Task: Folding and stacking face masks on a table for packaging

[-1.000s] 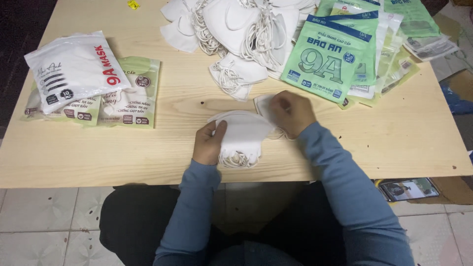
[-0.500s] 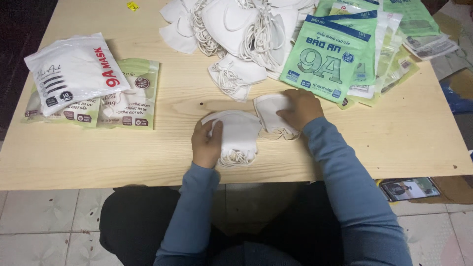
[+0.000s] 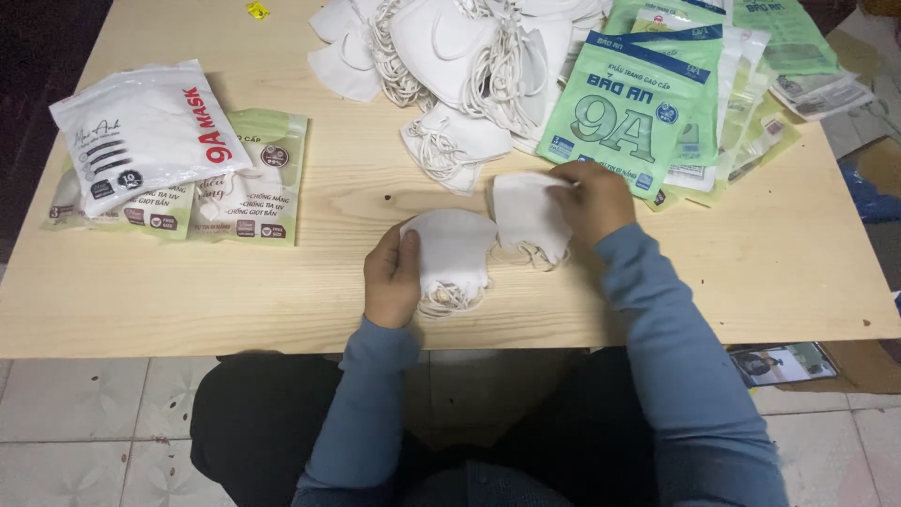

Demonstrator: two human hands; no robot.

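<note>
Wooden table (image 3: 282, 282): left hand (image 3: 392, 274) pinches folded white mask (image 3: 450, 249); right hand (image 3: 591, 197) grips second mask (image 3: 526, 211).

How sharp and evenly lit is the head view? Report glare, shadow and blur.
Head view: soft, even light on the wooden table; mild sheen on the white packet; faint shadows under the left hand and right hand; white masks slightly washed out; top left corner dark.
</note>
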